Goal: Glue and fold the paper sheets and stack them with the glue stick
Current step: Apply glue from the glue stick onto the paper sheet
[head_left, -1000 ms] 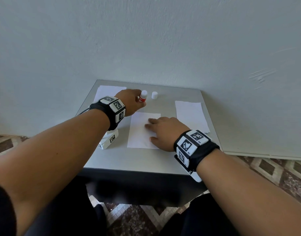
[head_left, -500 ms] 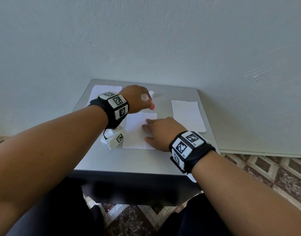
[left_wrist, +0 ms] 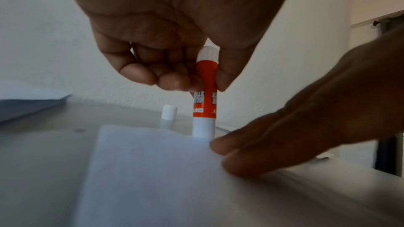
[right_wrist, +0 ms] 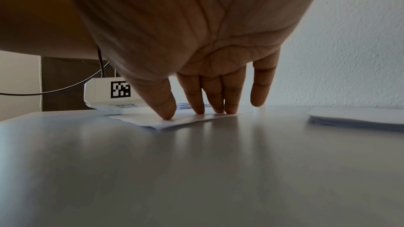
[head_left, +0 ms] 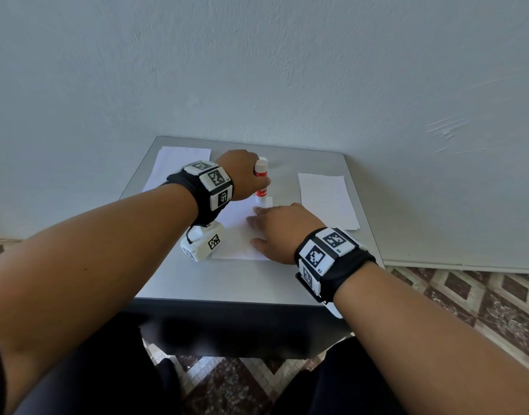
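A: Where was the glue stick [left_wrist: 205, 92]?

B: Upright in the left hand [head_left: 242, 175], pinched round its red barrel by thumb and curled fingers [left_wrist: 174, 80], its lower end down on the far edge of the middle sheet [head_left: 239, 232]. Its cap [left_wrist: 168, 112] stood apart on the table [head_left: 227, 283] behind.

A: And the right hand [head_left: 282, 232]?

B: Flat, fingers straight, pressing the same sheet down just beside the stick.

A: How would things handle?

B: The stick looked light and rigid; a mid-barrel grip seemed right. The sheet looked thin and floppy, likely to slide or wrinkle under the glue unless pinned close by. Other sheets lay at far left [head_left: 179, 163] and right [head_left: 326, 199].
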